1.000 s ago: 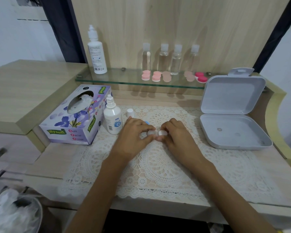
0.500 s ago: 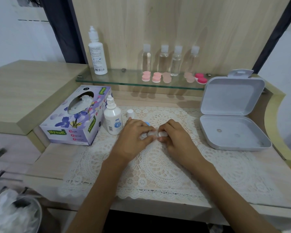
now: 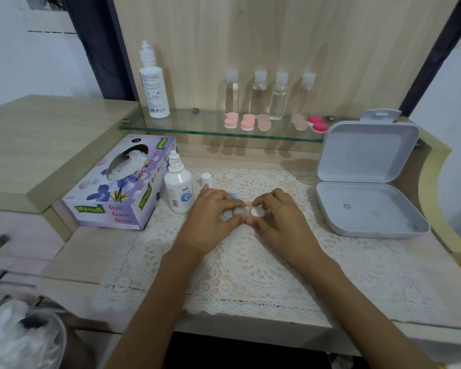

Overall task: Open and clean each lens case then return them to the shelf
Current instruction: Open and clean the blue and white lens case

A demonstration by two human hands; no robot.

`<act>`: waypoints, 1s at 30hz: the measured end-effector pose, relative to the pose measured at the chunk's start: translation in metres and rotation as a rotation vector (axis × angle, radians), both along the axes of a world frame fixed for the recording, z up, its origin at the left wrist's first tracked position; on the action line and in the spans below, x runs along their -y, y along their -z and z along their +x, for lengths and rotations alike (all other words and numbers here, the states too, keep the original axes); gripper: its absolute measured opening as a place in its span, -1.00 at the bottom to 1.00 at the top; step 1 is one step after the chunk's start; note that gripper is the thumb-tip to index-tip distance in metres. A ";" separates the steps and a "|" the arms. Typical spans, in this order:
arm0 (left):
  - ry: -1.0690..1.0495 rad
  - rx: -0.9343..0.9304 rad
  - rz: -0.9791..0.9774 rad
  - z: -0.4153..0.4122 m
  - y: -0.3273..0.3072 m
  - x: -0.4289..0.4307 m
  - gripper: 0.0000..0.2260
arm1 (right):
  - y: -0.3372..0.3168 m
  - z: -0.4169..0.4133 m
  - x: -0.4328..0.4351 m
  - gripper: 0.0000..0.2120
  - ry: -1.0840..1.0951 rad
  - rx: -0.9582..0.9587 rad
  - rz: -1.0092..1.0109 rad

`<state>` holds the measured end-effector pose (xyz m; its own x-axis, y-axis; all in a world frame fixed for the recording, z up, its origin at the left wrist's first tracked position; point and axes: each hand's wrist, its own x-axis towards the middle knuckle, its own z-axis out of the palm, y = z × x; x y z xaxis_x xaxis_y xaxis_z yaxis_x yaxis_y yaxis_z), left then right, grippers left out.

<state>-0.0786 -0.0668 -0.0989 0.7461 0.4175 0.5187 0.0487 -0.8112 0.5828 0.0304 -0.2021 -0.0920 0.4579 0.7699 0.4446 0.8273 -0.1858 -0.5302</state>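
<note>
Lens case [image 3: 249,211]: whitish, two round cups side by side, low over the far-centre part of the lace mat [image 3: 250,278]. It is pinched from both ends. The left hand [image 3: 210,222] has fingers and thumb curled on the left cup, and the right hand [image 3: 282,222] does the same on the right cup, with the fingertips of both hands nearly meeting. Can't tell if the case touches the mat. A blue cap [image 3: 233,195] sits on the mat just behind the left hand's knuckles, partly hidden. At the mat's far-left corner stands a small white dropper bottle [image 3: 178,190], with a white cap [image 3: 206,179] just beside it on the mat. The tissue box [image 3: 117,193] is off the mat's left edge, close against the bottle. The grey hinged box [image 3: 367,187], lid up, overlaps the mat's right edge, well apart from the hands. Beyond the mat's far edge is the glass shelf [image 3: 197,126], holding pink lens cases [image 3: 248,121], clear bottles [image 3: 258,91] and a tall white bottle [image 3: 154,83]. Open lace shows between the right hand and the grey box, and on the mat's near half either side of the forearms. The mat's near edge runs along the desk front.
</note>
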 end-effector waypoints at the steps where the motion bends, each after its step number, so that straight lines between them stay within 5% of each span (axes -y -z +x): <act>1: 0.001 0.001 -0.005 0.000 0.000 0.000 -0.71 | 0.000 0.000 0.000 -0.74 -0.002 0.008 0.004; 12: 0.004 -0.007 -0.017 -0.001 -0.001 0.001 -0.70 | -0.003 -0.002 0.002 -0.47 0.028 0.010 -0.013; 30: 0.010 -0.006 -0.004 -0.001 -0.002 0.001 -0.74 | -0.002 0.000 0.004 -0.53 0.038 -0.009 0.010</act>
<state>-0.0799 -0.0677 -0.0967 0.7533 0.4122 0.5126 0.0446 -0.8095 0.5854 0.0302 -0.2059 -0.0900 0.4905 0.7475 0.4479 0.8149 -0.2113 -0.5398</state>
